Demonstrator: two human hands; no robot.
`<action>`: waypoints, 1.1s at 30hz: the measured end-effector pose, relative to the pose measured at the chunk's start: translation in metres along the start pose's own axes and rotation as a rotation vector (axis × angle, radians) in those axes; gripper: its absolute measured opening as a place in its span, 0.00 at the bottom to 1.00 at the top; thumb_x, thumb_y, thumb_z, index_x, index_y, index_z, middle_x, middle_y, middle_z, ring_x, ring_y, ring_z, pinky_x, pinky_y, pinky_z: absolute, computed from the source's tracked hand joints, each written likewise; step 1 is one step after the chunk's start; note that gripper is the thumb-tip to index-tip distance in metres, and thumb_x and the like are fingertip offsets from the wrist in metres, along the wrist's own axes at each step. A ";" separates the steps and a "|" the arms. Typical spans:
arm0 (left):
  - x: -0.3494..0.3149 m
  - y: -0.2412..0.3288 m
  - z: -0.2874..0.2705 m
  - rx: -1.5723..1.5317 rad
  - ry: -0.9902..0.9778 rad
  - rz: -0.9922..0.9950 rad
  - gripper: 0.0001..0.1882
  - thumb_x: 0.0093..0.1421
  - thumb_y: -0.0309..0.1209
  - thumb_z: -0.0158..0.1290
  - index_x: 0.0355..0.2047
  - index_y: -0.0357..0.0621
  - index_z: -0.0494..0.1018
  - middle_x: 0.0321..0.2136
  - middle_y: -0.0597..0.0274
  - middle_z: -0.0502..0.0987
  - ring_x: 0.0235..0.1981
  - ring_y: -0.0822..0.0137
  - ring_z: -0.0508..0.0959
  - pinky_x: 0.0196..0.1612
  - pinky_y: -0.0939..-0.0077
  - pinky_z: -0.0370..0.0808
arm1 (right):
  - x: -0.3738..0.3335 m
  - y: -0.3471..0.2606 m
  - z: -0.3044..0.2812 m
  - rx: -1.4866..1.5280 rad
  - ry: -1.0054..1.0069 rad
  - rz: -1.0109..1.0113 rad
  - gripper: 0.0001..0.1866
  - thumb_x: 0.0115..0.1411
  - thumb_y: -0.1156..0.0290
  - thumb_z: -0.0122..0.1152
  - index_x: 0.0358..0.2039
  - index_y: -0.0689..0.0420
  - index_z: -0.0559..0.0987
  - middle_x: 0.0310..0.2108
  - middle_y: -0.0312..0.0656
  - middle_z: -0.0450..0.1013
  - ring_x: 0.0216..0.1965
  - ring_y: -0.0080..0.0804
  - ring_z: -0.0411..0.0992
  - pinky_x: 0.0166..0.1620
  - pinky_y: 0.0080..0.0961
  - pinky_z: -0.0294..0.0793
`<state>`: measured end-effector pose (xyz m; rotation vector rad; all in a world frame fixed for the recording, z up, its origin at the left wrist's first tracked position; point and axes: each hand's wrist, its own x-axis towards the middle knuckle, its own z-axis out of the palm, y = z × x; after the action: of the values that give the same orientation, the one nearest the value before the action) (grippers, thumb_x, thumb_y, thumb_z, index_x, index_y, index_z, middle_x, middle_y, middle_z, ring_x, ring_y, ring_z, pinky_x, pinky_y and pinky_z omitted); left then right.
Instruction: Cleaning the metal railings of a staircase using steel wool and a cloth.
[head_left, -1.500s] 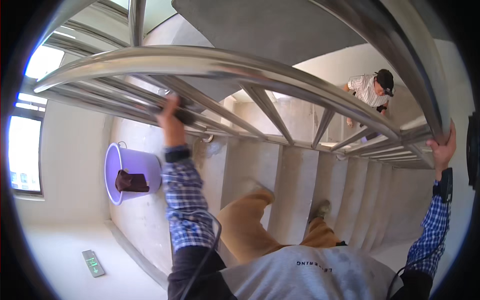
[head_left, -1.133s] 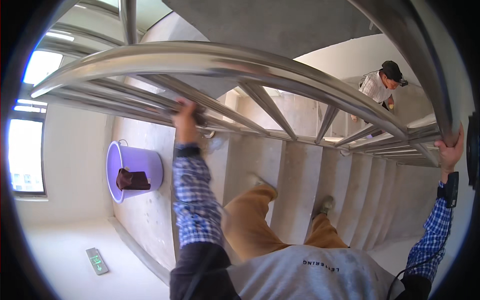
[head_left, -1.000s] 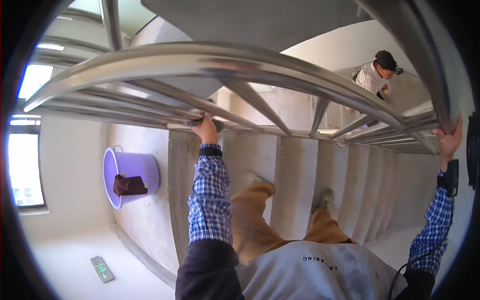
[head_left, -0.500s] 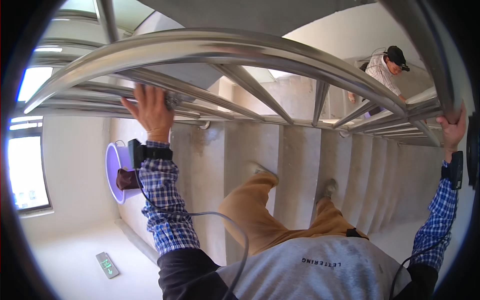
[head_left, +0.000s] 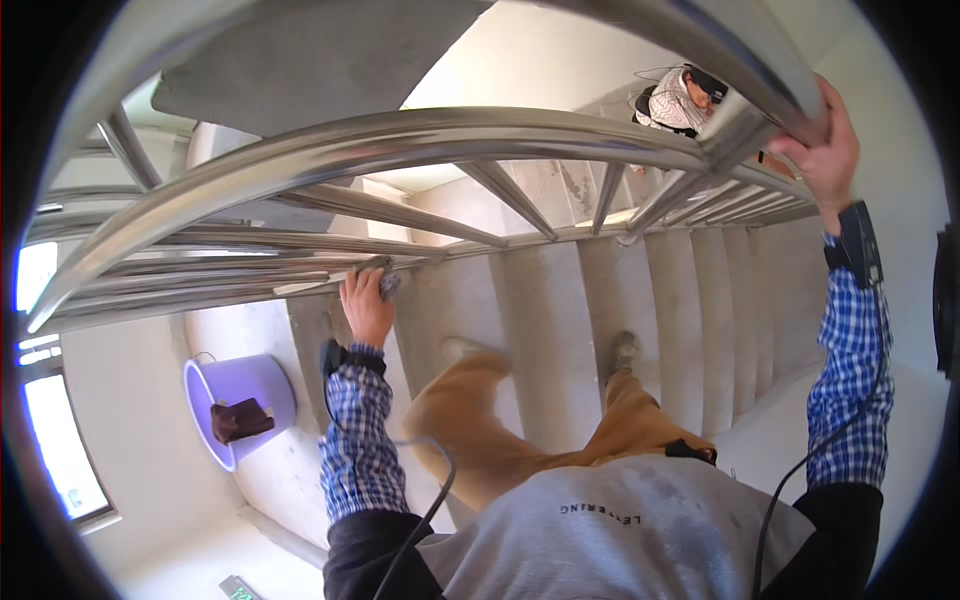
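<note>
A person on a bare concrete staircase (head_left: 560, 300) leans against a polished steel railing (head_left: 400, 135), seen from above through a wide lens that bends every bar. The left hand (head_left: 366, 305) reaches up to a lower rail (head_left: 250, 272) of the railing, its grip clamped on a small grey cloth (head_left: 384, 278) pressed against the metal. The right hand (head_left: 825, 150) is raised high at the right, its grip closed around the thick top bar (head_left: 745, 55) near a post joint. Both arms wear blue checked sleeves with dark wrist devices, and thin black cables trail down from them toward the grey shirt. Tan trousers and two dusty shoes stand on separate steps below. Down on the landing at the left sits a purple bucket (head_left: 240, 405) with a brown rag (head_left: 240, 420) draped over its rim, well apart from the hands. Another person (head_left: 680, 100) crouches beyond the railing at the upper right, further up the stairs.
</note>
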<state>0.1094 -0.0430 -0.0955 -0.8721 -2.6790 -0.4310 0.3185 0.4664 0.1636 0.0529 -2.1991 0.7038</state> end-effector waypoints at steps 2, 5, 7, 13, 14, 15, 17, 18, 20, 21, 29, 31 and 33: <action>-0.020 0.000 0.008 -0.075 0.039 -0.116 0.17 0.49 0.21 0.48 0.41 0.38 0.72 0.38 0.60 0.74 0.45 0.59 0.68 0.50 0.65 0.63 | 0.015 -0.004 0.017 0.053 -0.037 0.037 0.45 0.33 0.61 0.75 0.52 0.61 0.64 0.40 0.42 0.72 0.40 0.29 0.72 0.43 0.24 0.71; -0.021 0.021 -0.003 -1.261 0.202 -0.879 0.18 0.62 0.37 0.46 0.48 0.39 0.69 0.47 0.62 0.70 0.46 0.73 0.67 0.46 0.79 0.65 | 0.021 0.001 0.039 -0.346 0.021 -0.259 0.42 0.30 0.61 0.75 0.49 0.57 0.68 0.39 0.41 0.73 0.38 0.31 0.73 0.41 0.24 0.71; 0.011 0.058 -0.035 -1.333 0.301 -0.868 0.19 0.62 0.37 0.45 0.49 0.38 0.68 0.48 0.61 0.69 0.47 0.72 0.67 0.48 0.78 0.64 | 0.013 0.008 0.050 -0.375 0.004 -0.185 0.39 0.29 0.60 0.74 0.46 0.54 0.71 0.37 0.41 0.72 0.37 0.36 0.72 0.39 0.25 0.71; 0.112 0.096 -0.074 -1.303 0.649 -0.371 0.22 0.64 0.37 0.41 0.54 0.35 0.61 0.49 0.56 0.66 0.48 0.68 0.65 0.53 0.74 0.59 | -0.010 0.001 0.049 -0.545 -0.004 -0.164 0.39 0.28 0.56 0.73 0.44 0.55 0.71 0.37 0.41 0.72 0.37 0.39 0.72 0.39 0.28 0.72; 0.116 0.093 -0.075 -1.292 0.688 -0.371 0.22 0.64 0.37 0.42 0.53 0.35 0.64 0.47 0.56 0.68 0.46 0.68 0.67 0.51 0.74 0.62 | -0.017 -0.002 0.046 -0.563 0.003 -0.168 0.39 0.27 0.56 0.73 0.44 0.55 0.71 0.37 0.41 0.72 0.37 0.39 0.72 0.39 0.28 0.72; 0.114 0.088 -0.070 -1.342 0.706 -0.501 0.21 0.63 0.38 0.43 0.51 0.36 0.65 0.46 0.57 0.70 0.44 0.68 0.69 0.48 0.74 0.65 | -0.025 -0.005 0.038 -0.579 -0.006 -0.145 0.40 0.27 0.55 0.73 0.44 0.55 0.71 0.37 0.41 0.73 0.38 0.39 0.72 0.39 0.28 0.73; 0.099 0.045 -0.056 -1.400 0.813 -0.687 0.20 0.62 0.40 0.45 0.48 0.37 0.69 0.41 0.57 0.73 0.38 0.67 0.74 0.38 0.75 0.72 | -0.032 -0.012 0.032 -0.585 0.019 -0.139 0.40 0.27 0.55 0.73 0.44 0.55 0.72 0.37 0.41 0.73 0.38 0.39 0.72 0.39 0.28 0.73; 0.096 0.036 -0.055 -1.443 0.783 -0.821 0.19 0.62 0.39 0.45 0.45 0.37 0.70 0.40 0.57 0.73 0.36 0.65 0.75 0.36 0.73 0.73 | -0.037 -0.013 0.025 -0.615 0.035 -0.126 0.40 0.27 0.55 0.73 0.44 0.55 0.72 0.37 0.41 0.73 0.38 0.39 0.72 0.40 0.28 0.73; 0.094 0.003 -0.056 -1.394 0.835 -0.951 0.19 0.62 0.39 0.44 0.44 0.36 0.69 0.39 0.57 0.73 0.33 0.64 0.75 0.36 0.70 0.73 | -0.036 -0.019 0.014 -0.611 0.044 -0.111 0.40 0.27 0.56 0.73 0.45 0.55 0.72 0.37 0.41 0.73 0.38 0.38 0.73 0.40 0.27 0.73; 0.100 -0.012 -0.062 -1.332 0.914 -0.956 0.20 0.61 0.40 0.44 0.45 0.36 0.68 0.40 0.56 0.73 0.34 0.63 0.74 0.36 0.69 0.73 | -0.031 -0.026 0.005 -0.628 0.070 -0.158 0.40 0.28 0.56 0.73 0.45 0.55 0.72 0.38 0.40 0.73 0.38 0.37 0.73 0.41 0.26 0.73; 0.139 -0.042 -0.071 -1.171 0.907 -0.534 0.27 0.60 0.44 0.48 0.54 0.41 0.58 0.47 0.58 0.65 0.43 0.65 0.66 0.46 0.69 0.66 | -0.022 -0.044 -0.029 -0.426 0.077 -0.236 0.39 0.35 0.62 0.72 0.50 0.61 0.68 0.39 0.43 0.73 0.36 0.28 0.73 0.41 0.20 0.73; 0.131 -0.028 -0.047 -1.298 0.882 -0.635 0.23 0.59 0.40 0.51 0.50 0.42 0.61 0.44 0.61 0.67 0.40 0.69 0.67 0.43 0.72 0.67 | -0.030 -0.043 -0.044 -0.349 0.072 -0.146 0.41 0.38 0.69 0.71 0.54 0.64 0.62 0.41 0.43 0.72 0.33 0.25 0.74 0.41 0.18 0.74; 0.108 -0.038 -0.006 -1.392 0.818 -0.631 0.19 0.57 0.36 0.52 0.46 0.42 0.64 0.43 0.62 0.68 0.39 0.70 0.68 0.41 0.73 0.69 | -0.033 -0.043 -0.070 -0.355 0.064 -0.149 0.43 0.38 0.68 0.71 0.55 0.64 0.60 0.41 0.44 0.72 0.32 0.25 0.74 0.40 0.18 0.74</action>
<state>0.0034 -0.0186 -0.0584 0.0756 -1.5141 -2.2773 0.4006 0.4594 0.1966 0.0122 -2.1999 0.2243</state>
